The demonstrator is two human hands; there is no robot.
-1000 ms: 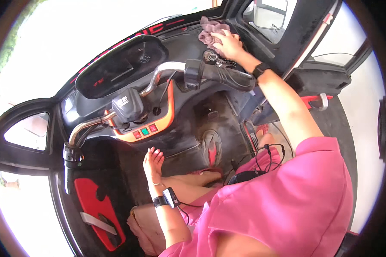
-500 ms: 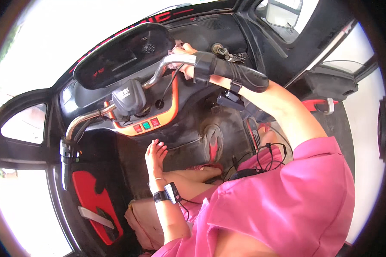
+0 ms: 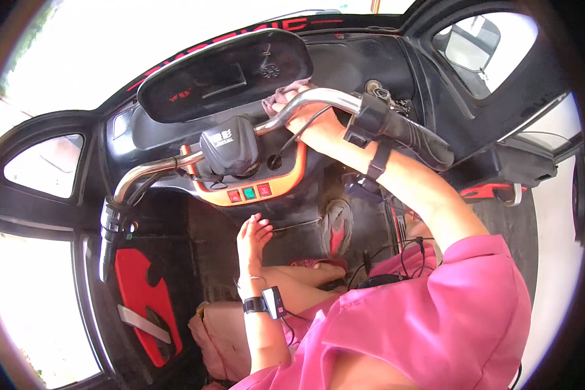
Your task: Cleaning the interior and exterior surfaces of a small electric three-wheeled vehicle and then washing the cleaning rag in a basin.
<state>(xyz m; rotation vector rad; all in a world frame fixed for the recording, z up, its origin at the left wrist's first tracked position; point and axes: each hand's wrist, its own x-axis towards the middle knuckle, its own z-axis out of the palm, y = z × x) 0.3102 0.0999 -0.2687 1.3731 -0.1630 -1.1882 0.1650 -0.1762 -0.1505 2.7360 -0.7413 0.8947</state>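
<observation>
Pink cloth (image 3: 286, 94) sits clamped in the right hand (image 3: 305, 117), pressed behind the handlebar (image 3: 318, 99) against the dashboard (image 3: 224, 78); left hand (image 3: 253, 237) rests open, well below.

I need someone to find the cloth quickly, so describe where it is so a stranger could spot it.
Start at the chrome handlebar across the dark dashboard. Just behind its middle, below the instrument panel, the right hand presses a crumpled cloth. It is the only soft, pale pink thing among hard black parts.
</observation>
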